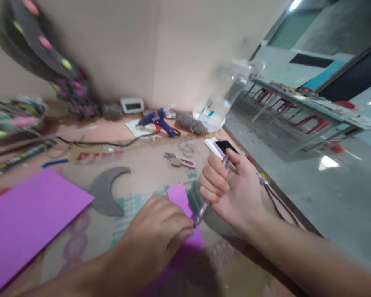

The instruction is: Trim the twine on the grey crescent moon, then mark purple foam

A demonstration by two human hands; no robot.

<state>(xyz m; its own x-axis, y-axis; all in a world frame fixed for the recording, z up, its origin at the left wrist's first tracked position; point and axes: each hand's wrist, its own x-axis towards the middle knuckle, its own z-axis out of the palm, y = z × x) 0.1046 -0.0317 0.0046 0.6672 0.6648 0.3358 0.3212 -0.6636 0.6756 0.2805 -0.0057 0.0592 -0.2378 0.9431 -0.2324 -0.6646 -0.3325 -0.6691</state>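
Note:
My right hand [225, 185] is closed around a slim, translucent purple tool [200, 214], palm turned up and thumb near its upper end. Whether it is a pen or a cutter I cannot tell. The tool's lower tip points down at a strip of purple sheet [179, 197] on the table. My left hand [160, 227] lies over that strip, fingers curled together, fingertips right at the tool's tip; what they pinch is hidden. A grey crescent cutout [103, 192] lies left of the strip, beside a larger purple sheet [34, 218].
Pink-handled thread snips [181, 160] lie beyond my hands. Behind them are a blue glue gun [159, 121], grey yarn [190, 123] and a white digital clock [132, 105]. A phone [225, 146] sits past my right hand. The table edge [284, 200] runs along the right.

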